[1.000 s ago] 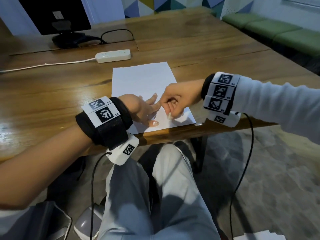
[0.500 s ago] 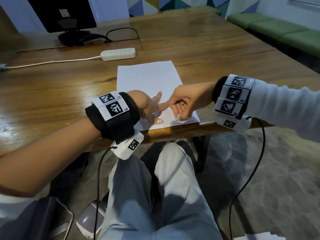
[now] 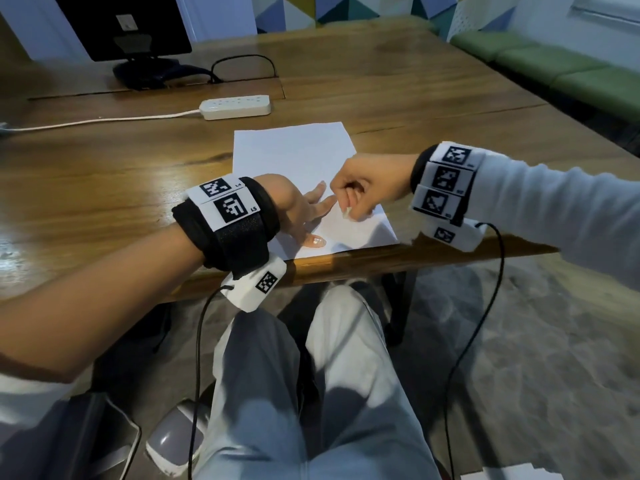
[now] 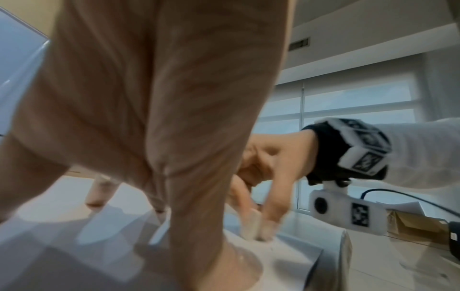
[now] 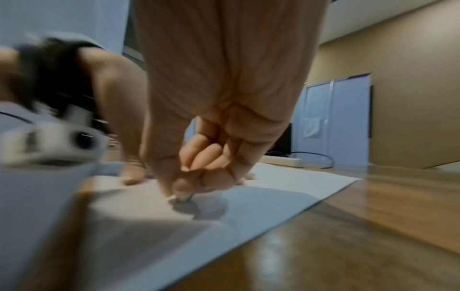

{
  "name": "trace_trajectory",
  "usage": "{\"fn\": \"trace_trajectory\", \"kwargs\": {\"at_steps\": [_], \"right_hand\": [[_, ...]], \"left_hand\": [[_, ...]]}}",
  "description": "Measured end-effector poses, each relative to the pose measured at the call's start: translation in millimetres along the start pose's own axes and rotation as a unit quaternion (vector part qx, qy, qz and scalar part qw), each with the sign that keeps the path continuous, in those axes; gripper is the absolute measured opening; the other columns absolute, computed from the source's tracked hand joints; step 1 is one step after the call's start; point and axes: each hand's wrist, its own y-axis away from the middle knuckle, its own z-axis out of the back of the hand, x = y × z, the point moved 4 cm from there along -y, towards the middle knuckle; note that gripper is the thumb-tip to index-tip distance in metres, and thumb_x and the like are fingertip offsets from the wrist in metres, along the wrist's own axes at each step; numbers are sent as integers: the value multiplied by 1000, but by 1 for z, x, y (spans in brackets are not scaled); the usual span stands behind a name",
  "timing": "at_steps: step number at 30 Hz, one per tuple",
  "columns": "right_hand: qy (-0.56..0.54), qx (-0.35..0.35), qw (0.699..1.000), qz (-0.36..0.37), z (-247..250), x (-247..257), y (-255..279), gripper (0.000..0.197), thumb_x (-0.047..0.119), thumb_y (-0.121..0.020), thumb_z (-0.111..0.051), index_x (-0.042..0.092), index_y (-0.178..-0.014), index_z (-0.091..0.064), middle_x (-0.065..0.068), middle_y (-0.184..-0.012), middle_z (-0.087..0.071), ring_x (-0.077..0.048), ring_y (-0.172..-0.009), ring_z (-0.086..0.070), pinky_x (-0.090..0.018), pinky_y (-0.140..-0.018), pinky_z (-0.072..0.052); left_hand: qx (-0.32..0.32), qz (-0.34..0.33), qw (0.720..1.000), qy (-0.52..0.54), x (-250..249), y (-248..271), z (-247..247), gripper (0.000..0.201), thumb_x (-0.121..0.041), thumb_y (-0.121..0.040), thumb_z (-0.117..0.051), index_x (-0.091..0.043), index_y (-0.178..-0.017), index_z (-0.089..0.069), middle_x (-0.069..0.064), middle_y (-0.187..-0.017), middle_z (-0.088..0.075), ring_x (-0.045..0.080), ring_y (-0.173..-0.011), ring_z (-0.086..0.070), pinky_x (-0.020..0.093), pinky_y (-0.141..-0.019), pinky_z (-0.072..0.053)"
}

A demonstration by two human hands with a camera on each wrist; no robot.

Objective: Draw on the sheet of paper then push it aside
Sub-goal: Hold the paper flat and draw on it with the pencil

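A white sheet of paper (image 3: 294, 157) lies on the wooden table (image 3: 104, 168), its near edge at the table's front edge. My left hand (image 3: 304, 213) rests flat on the sheet's near left part, fingers spread and straight, thumb (image 3: 313, 241) pressed down. My right hand (image 3: 348, 209) pinches a short whitish drawing stub (image 3: 347, 212), fingers curled, the tip down on the sheet close to my left fingertips. The left wrist view shows the stub (image 4: 250, 226) upright between the right fingers. In the right wrist view its tip (image 5: 183, 199) touches the paper (image 5: 273, 187).
A white power strip (image 3: 235, 107) with its cord lies just beyond the sheet. A black monitor (image 3: 121, 26) and a looped black cable (image 3: 242, 67) stand at the back left. Green bench cushions (image 3: 554, 64) run along the right. My knees are under the table's front edge.
My right hand has shifted a little back and forth across the sheet with the stub. The left hand stays pressed on the paper, which has not moved.
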Motion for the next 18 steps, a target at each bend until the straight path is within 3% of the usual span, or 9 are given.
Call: {"fn": "trace_trajectory", "kwargs": {"at_steps": [3, 7, 10, 11, 13, 15, 18], "right_hand": [[-35, 54, 998, -3, -6, 0, 4, 7, -3, -78, -69, -3, -82, -64, -1, -60, -65, -12, -55, -62, -23, -58, -52], [8, -24, 1000, -3, -1, 4, 0, 8, -2, -77, -69, 5, -76, -63, 9, -53, -61, -13, -56, -60, -25, -60, -51], [-47, 64, 997, -18, -16, 10, 6, 11, -5, -78, -67, 4, -78, -62, -2, -64, -61, -9, -57, -58, -23, -60, -50], [-53, 71, 996, -21, -16, 9, 8, 8, -5, -78, -67, 1, -80, -63, -3, -65, -62, -9, -57, -59, -22, -60, -50], [-29, 10, 999, -21, -7, 3, 6, 6, -4, -78, -67, -3, -83, -63, 2, -61, -60, -6, -54, -57, -19, -57, -49], [3, -54, 998, -18, 0, -1, 3, 5, -2, -77, -67, 1, -80, -63, 5, -57, -56, -5, -51, -53, -16, -54, -45], [15, -56, 998, -11, 0, -2, 2, 10, 2, -78, -69, 8, -76, -62, 3, -59, -58, -2, -50, -53, -13, -52, -44]], "left_hand": [[-2, 1, 1000, -16, -2, 2, 0, 72, -43, -101, -31, -16, -151, 13, 9, -155, 25, 32, -146, 0, 40, -114, -17], [-19, -8, 999, -43, -7, 11, 2, 65, -39, -103, -26, -12, -152, 7, 7, -158, 18, 27, -146, 4, 32, -110, -16], [-26, -17, 999, -26, 0, 10, 2, 63, -34, -102, -34, -13, -152, -1, 8, -159, 1, 29, -144, -8, 33, -108, -19], [-19, -16, 999, -28, 0, 11, 1, 65, -36, -102, -34, -13, -152, 1, 8, -159, 4, 30, -144, -8, 33, -109, -20], [-20, -20, 998, -48, -2, 7, -1, 68, -38, -102, -33, -15, -152, 7, 8, -159, 11, 30, -145, -5, 36, -112, -19], [-16, -24, 999, -27, -2, 6, 2, 70, -39, -102, -32, -16, -151, 12, 8, -157, 20, 29, -146, 1, 38, -114, -17], [8, -20, 1000, -22, -4, -1, 2, 73, -48, -99, -27, -15, -151, 13, 6, -154, 29, 29, -146, 9, 37, -115, -13]]}}
